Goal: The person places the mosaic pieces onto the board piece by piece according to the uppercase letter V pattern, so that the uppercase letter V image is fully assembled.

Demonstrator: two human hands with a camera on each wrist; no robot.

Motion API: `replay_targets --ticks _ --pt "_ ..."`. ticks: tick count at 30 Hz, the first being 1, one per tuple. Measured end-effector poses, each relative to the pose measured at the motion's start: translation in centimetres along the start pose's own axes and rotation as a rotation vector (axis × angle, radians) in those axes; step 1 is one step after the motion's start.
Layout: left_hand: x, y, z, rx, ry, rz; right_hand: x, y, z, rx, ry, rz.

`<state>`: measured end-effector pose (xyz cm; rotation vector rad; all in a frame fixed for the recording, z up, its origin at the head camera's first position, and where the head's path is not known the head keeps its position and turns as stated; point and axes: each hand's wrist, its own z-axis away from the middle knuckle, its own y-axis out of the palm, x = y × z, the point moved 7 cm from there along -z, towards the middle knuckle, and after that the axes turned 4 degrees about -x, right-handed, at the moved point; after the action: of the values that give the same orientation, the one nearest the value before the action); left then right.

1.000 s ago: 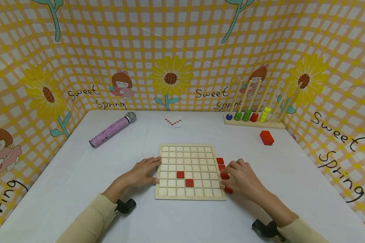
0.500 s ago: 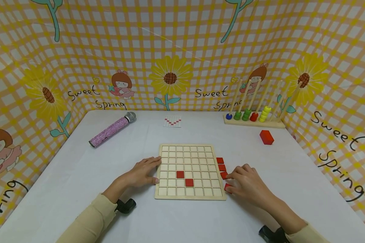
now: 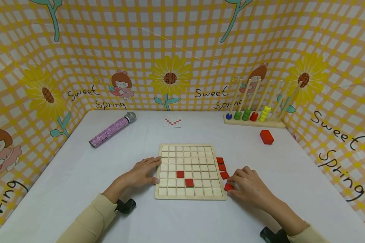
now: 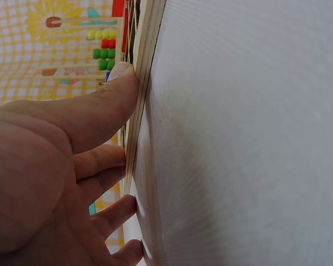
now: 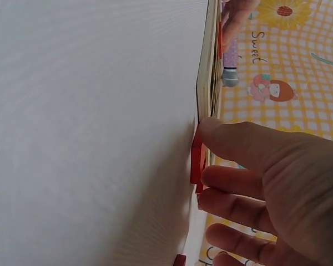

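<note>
A square wooden grid board (image 3: 202, 167) lies on the white table, with one red tile (image 3: 180, 174) and another red tile (image 3: 189, 183) in its cells. My left hand (image 3: 142, 172) rests at the board's left edge, fingers spread, thumb and fingertips against the rim. To the right of the board, my right hand (image 3: 249, 187) pinches a flat red square tile (image 3: 228, 187) between thumb and index finger. The right wrist view shows this red tile (image 5: 196, 158) low by the table, thumb tip at one end and index fingertip near the other.
Along the board's right edge lie more red tiles (image 3: 221, 167). Behind stand a small pattern card (image 3: 172, 122), a pink glittery microphone (image 3: 111, 131), a pegged bead abacus (image 3: 255, 124) and a red block (image 3: 266, 137). Patterned cloth walls (image 3: 170, 40) enclose the table.
My right hand has moved slightly right and toward me, from over the row of tiles to its nearest tile, which has shifted a little away from the others. The left hand stays put.
</note>
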<state>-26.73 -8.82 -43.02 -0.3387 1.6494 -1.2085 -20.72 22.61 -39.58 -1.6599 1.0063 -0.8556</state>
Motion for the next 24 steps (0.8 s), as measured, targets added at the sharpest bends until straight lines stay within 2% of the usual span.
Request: replay_targets --ticks 24 --pt "0.06 0.06 -0.05 -0.003 -0.008 -0.001 -0.79 0.36 0.08 0.022 0.011 0.004"
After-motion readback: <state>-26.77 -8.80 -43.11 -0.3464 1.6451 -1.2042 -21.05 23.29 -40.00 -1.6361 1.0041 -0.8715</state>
